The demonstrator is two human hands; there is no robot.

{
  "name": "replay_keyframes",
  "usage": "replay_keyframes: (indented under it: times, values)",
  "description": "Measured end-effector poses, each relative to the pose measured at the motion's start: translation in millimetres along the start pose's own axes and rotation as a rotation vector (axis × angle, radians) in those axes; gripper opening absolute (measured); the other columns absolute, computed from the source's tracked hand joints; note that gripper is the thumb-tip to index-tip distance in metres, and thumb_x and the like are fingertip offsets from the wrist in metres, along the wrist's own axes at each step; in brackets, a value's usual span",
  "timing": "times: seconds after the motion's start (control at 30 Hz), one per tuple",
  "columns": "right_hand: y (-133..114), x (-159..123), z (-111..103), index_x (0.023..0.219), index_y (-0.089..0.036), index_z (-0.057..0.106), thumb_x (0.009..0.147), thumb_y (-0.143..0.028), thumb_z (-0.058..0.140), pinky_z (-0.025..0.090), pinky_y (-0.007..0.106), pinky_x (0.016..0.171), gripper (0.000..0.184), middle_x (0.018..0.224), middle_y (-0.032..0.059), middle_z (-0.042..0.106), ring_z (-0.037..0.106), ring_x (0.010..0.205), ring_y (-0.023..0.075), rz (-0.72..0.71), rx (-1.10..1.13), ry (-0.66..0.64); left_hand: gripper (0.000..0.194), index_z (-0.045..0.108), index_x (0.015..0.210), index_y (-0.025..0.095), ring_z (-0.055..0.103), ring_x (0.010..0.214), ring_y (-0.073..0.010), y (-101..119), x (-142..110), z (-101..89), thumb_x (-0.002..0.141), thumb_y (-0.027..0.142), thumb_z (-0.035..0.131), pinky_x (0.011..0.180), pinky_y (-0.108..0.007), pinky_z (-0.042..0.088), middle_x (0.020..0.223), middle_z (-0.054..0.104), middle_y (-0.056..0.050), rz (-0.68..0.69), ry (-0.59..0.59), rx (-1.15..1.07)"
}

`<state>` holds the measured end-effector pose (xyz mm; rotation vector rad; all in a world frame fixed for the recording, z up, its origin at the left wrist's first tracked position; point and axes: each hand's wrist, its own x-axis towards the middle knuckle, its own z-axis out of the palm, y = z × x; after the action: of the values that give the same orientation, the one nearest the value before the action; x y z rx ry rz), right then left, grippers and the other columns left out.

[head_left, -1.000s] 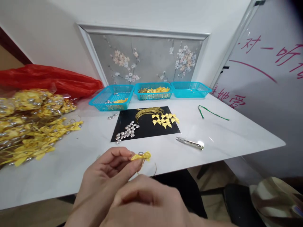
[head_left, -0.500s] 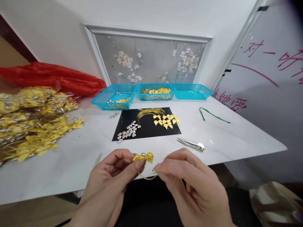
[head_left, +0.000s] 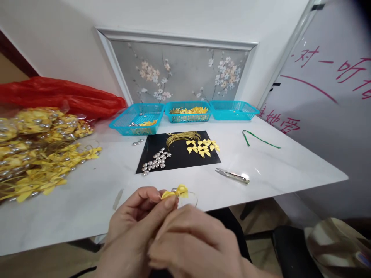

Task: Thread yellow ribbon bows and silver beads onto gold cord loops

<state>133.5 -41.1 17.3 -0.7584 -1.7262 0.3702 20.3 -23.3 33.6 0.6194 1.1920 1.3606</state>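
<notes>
My left hand (head_left: 136, 224) pinches a small yellow ribbon bow (head_left: 175, 192) with a silver bead and a thin gold cord loop, held just above the near table edge. My right hand (head_left: 194, 243) lies closed over the left, its fingers curled by the cord below the bow; what they grip is hidden. On the black mat (head_left: 178, 152) lie silver beads (head_left: 155, 161), a bundle of gold cords (head_left: 181, 137) and several yellow bows (head_left: 203, 146).
A heap of finished yellow bows (head_left: 37, 154) lies at the left before a red plastic bag (head_left: 60, 96). Three blue baskets (head_left: 185, 112) stand at the back. Small snips (head_left: 233, 175) and a green ribbon (head_left: 259, 139) lie on the white table (head_left: 278, 166).
My right hand has moved left and down, from beside the bow to over the left hand. The bow stays pinched in the left fingers.
</notes>
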Motion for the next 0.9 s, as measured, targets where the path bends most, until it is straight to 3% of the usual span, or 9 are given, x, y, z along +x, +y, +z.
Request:
replay_keyframes:
  times: [0.1, 0.23, 0.5, 0.9]
  values:
    - [1.2, 2.6, -22.4, 0.078, -0.015, 0.07, 0.088, 0.0, 0.061, 0.058, 0.023, 0.068, 0.02, 0.071, 0.003, 0.066, 0.063, 0.074, 0.0141, -0.09, 0.006, 0.123, 0.04, 0.063, 0.064, 0.019, 0.06, 0.052, -0.0084, 4.6, -5.4, 1.8, 0.047, 0.026, 0.098, 0.051, -0.014, 0.052, 0.058, 0.067, 0.005, -0.024, -0.036, -0.013]
    - [5.5, 6.3, -39.8, 0.08, -0.013, 0.07, 0.084, 0.003, 0.061, 0.053, 0.028, 0.063, 0.02, 0.072, 0.0057, 0.062, 0.055, 0.072, 0.0161, -0.05, -0.134, 0.132, 0.034, 0.064, 0.066, 0.019, 0.063, 0.063, -0.0101, 5.8, -4.4, -3.2, 0.054, 0.027, 0.096, 0.062, -0.016, 0.058, 0.066, 0.069, 0.003, -0.031, -0.088, -0.013]
    - [12.0, 7.5, -41.9, 0.086, -0.011, 0.072, 0.085, 0.003, 0.056, 0.038, 0.031, 0.056, 0.022, 0.069, 0.0053, 0.054, 0.045, 0.064, 0.0161, -0.073, -0.366, 0.086, 0.022, 0.072, 0.075, 0.02, 0.069, 0.066, -0.0117, 3.7, -0.8, -11.1, 0.065, 0.012, 0.089, 0.064, -0.018, 0.062, 0.075, 0.073, -0.001, -0.195, -0.082, -0.099]
    - [16.0, 7.6, -42.9, 0.083, -0.011, 0.071, 0.086, 0.005, 0.05, 0.037, 0.033, 0.061, 0.027, 0.068, 0.0042, 0.052, 0.043, 0.065, 0.0168, -0.029, -0.392, 0.043, 0.012, 0.077, 0.072, 0.012, 0.072, 0.067, -0.0136, 6.4, 0.3, -5.3, 0.069, 0.002, 0.083, 0.066, -0.021, 0.066, 0.076, 0.073, -0.004, -0.297, -0.049, -0.199]
